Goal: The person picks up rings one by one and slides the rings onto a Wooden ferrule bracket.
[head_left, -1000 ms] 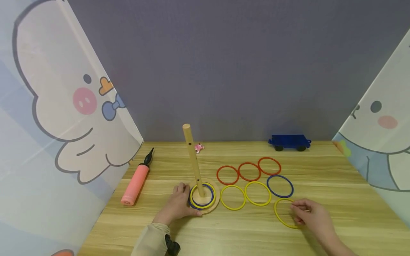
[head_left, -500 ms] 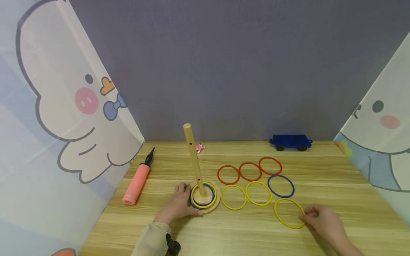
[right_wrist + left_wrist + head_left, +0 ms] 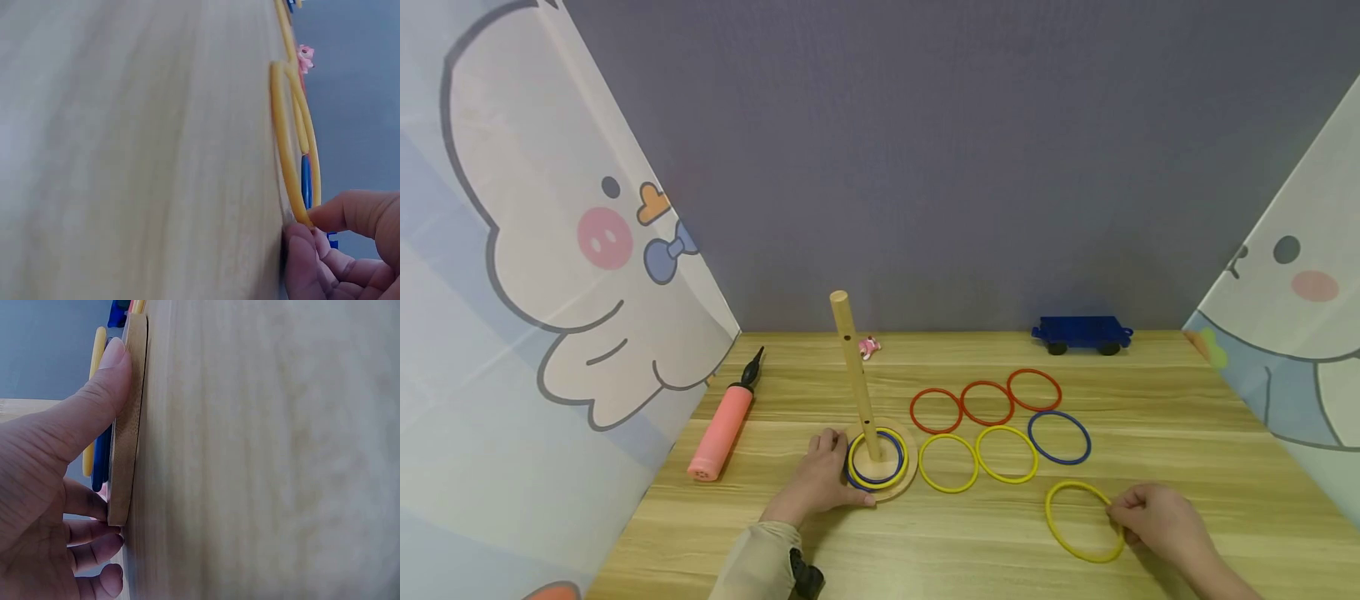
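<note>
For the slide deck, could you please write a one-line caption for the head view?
Left hand steadies the wooden peg base while the right hand pinches a yellow ring.

The head view looks forward and down from above the near edge of the counter (image 3: pixel 925 542), facing the grey back wall and taking in both hands and the whole spread of rings. The left wrist view sits very close, at counter level and turned on its side, filled by the left hand (image 3: pixel 44 487) against the wooden base (image 3: pixel 128 425). The right wrist view is equally close and sideways, along the yellow ring (image 3: pixel 289 150). Both share these with the head view.
</note>
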`<state>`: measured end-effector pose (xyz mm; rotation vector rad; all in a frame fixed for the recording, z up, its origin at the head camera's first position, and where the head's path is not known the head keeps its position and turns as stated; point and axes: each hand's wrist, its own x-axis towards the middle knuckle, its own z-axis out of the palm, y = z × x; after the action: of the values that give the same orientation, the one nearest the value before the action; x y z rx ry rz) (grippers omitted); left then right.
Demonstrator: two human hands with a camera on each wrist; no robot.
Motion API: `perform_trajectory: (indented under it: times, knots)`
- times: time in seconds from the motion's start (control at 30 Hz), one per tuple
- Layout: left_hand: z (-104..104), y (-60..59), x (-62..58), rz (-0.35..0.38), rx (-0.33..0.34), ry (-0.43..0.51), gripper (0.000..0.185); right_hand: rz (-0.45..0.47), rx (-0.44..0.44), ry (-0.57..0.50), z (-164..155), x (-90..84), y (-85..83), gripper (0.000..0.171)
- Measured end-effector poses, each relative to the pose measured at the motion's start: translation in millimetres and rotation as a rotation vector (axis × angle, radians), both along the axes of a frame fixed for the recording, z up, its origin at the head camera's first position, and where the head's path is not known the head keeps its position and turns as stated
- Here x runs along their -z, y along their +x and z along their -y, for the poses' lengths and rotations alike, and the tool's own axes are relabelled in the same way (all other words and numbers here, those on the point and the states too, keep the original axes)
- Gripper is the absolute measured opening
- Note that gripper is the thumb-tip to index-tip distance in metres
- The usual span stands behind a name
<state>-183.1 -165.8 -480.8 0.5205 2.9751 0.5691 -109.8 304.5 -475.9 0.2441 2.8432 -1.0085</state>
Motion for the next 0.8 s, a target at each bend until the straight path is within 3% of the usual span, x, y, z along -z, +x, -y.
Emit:
perform_trajectory:
  times: [0.27, 0.8]
  knots:
    - [-0.8, 1.3, -2.2, -0.003, -0.001, 0.009, 0.120, 0.024, -0.035, -0.275, 6.3, -1.6, 0.7, 0.011]
    - [-0.2, 0.9, -2.0, -0.014, 0.006, 0.010, 0.120, 0.003, -0.130, -0.501, 27.8, -17.3, -5.0, 0.027]
